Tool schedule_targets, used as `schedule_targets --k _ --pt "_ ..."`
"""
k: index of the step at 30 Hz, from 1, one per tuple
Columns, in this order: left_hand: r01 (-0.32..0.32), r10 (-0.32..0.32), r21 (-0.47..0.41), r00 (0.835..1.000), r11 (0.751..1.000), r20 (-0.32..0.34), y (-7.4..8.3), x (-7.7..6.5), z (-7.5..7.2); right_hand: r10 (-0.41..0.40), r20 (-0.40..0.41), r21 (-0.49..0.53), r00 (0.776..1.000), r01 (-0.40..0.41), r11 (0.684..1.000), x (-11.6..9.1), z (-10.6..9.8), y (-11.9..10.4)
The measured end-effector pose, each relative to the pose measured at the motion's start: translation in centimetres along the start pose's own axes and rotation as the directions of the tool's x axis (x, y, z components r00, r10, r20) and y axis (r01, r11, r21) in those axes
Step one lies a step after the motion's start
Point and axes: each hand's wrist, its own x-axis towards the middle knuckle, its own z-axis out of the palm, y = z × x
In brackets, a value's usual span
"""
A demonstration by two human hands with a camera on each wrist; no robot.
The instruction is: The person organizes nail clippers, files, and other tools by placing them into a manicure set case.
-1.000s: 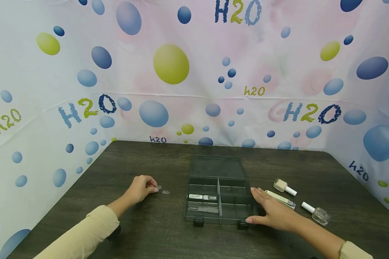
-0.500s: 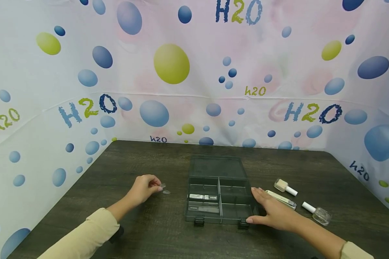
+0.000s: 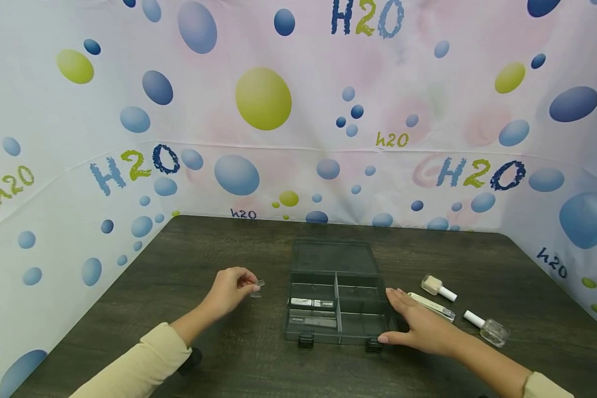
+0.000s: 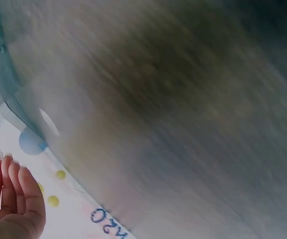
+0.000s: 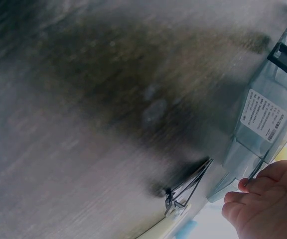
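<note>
My left hand (image 3: 232, 290) pinches a small clear piece (image 3: 261, 283), probably a false nail tip, between thumb and fingertips. A second clear nail tip (image 4: 49, 122) lies on the table just under it. My right hand (image 3: 420, 326) rests against the right side of a grey see-through compartment box (image 3: 339, 309), thumb by the right front latch (image 3: 373, 344). The box stands open with its lid (image 3: 332, 257) laid back. Silvery flat items (image 3: 310, 303) lie in the left compartments. In the right wrist view, the right fingers (image 5: 263, 191) touch the box's edge.
Right of the box lie a nail clipper (image 3: 431, 307), a cream nail polish bottle (image 3: 431, 284) and a clear polish bottle (image 3: 493, 331). The dark wooden table (image 3: 229, 359) ends at a printed curtain (image 3: 298, 166) behind and at the sides.
My left hand has moved right toward the box, carrying the pinched nail tip over the one on the table. The right hand and the box have stayed put.
</note>
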Motion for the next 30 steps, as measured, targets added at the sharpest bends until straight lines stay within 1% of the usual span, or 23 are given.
schedule_targets --k 4,8,21,26,30 --pt "0.021 -0.021 -0.015 1.0 1.0 -0.016 0.9 -0.1 0.5 -0.006 -0.005 0.001 1.0 0.006 1.0 0.0 0.0 0.1" --pt "0.018 -0.019 -0.028 0.999 0.999 -0.033 1.6 -0.2 0.9 -0.006 -0.005 -0.002 1.0 0.006 1.0 -0.1 0.0 0.1" --pt "-0.073 0.071 -0.047 0.996 0.996 -0.05 3.1 0.2 2.6 0.0 0.001 -0.004 1.0 0.0 1.0 0.0 0.0 0.2" --pt "-0.091 0.089 -0.055 0.995 0.994 -0.042 3.8 0.5 3.2 0.003 0.01 0.019 1.0 -0.003 1.0 0.0 0.0 0.2" --pt "-0.107 0.105 -0.061 0.994 0.992 -0.035 4.3 0.8 3.7 -0.001 0.007 0.018 1.0 0.001 1.0 0.0 0.1 0.2"
